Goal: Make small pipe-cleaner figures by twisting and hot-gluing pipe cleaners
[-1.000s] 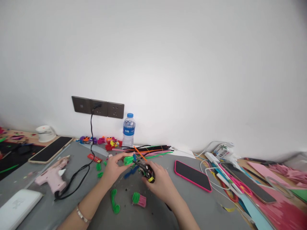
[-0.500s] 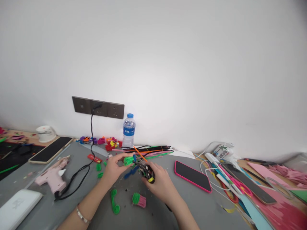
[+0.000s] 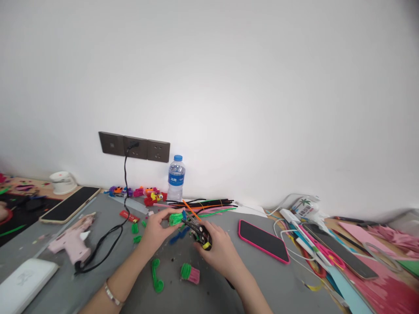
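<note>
My left hand [image 3: 157, 229] is closed on a small green bundle of pipe cleaner [image 3: 176, 219] with a bit of blue at its right end. In my right hand [image 3: 218, 246] are black-handled pliers [image 3: 202, 234] with a yellow mark, their jaws at the blue end of the bundle. Under the pliers lies a piece of blue pipe cleaner [image 3: 179, 235]. Nearer me on the grey mat rest a green piece with curled ends [image 3: 157, 275] and a green-and-pink piece [image 3: 190, 274]. Small green pieces [image 3: 135, 228] lie left of my left hand.
A pink glue gun [image 3: 72, 244] with a black cord lies at left, near a phone [image 3: 70, 205] and a white box [image 3: 28, 283]. A water bottle [image 3: 176, 179] stands against the wall beside loose pipe cleaners [image 3: 209, 205]. A pink-cased phone [image 3: 263, 241] lies at right.
My hands, the green bundle and the pliers hold nearly the same position. At the far left edge, part of another person's hand has come into view.
</note>
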{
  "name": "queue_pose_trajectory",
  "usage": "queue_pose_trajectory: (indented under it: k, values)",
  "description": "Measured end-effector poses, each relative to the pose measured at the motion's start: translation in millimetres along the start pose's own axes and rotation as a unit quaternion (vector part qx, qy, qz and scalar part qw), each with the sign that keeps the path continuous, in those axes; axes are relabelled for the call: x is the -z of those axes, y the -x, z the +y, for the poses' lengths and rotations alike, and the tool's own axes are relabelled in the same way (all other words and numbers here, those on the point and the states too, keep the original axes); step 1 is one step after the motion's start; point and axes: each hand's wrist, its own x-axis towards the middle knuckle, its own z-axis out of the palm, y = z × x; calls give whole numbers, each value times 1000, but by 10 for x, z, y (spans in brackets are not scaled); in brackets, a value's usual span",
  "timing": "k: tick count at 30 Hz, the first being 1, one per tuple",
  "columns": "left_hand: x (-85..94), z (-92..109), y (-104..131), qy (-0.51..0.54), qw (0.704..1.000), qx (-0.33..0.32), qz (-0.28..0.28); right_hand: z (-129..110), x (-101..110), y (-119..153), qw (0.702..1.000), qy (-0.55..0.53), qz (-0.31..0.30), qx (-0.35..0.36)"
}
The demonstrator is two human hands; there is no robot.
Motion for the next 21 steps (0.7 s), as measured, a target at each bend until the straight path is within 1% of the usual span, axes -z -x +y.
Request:
queue_pose_trajectory:
  k: [5,9,21]
  values:
    - [5,0,10,-18,1000,-9,4,0,-7,7,1000,-1,0,-4]
    - [-1,0,11,-12,1000,-8,1,-9,2,12,1000,-1,-3,-6]
    - [0,1,-3,43,998,44,-14,12,-9,-6,1000,-3,0,-3]
